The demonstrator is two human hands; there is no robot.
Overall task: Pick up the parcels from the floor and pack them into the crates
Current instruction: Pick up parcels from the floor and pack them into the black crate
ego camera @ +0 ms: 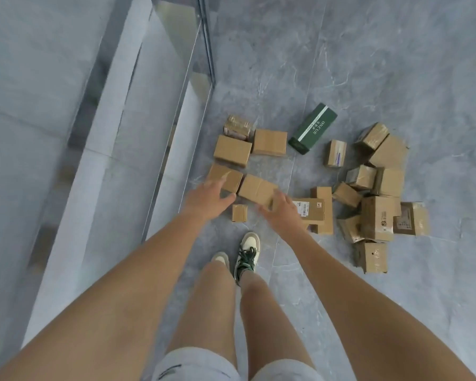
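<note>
Nearest to us, both arms reach down toward the floor. The left hand point(208, 198) is spread, fingers relaxed and extended, holding nothing; its fingertips overlap the near edge of a plain parcel point(224, 177). The right hand point(282, 213) is likewise open, its fingers loosely bent and closing on nothing; it lies against the right end of the long parcel point(256, 189), though we cannot tell whether skin meets cardboard.

Between the two hands and slightly nearer to us sits a small cube parcel point(239, 212). Just right of the right hand lies a labelled parcel point(312, 213).

Beyond the hands, two more brown parcels and a tape-wrapped one form a loose cluster, and a green box point(312, 129) lies further out to the right. Well to the right of the right hand, a heap of taped cartons point(377, 188) is piled together. No crates are in view.

We judge the long parcel to be stiff corrugated card, light for its size and not fragile to grip. Its taped seam may be slick, so we recommend holding it at the two short ends, palms pressing inward, with fingers hooked under the bottom edges.
</note>
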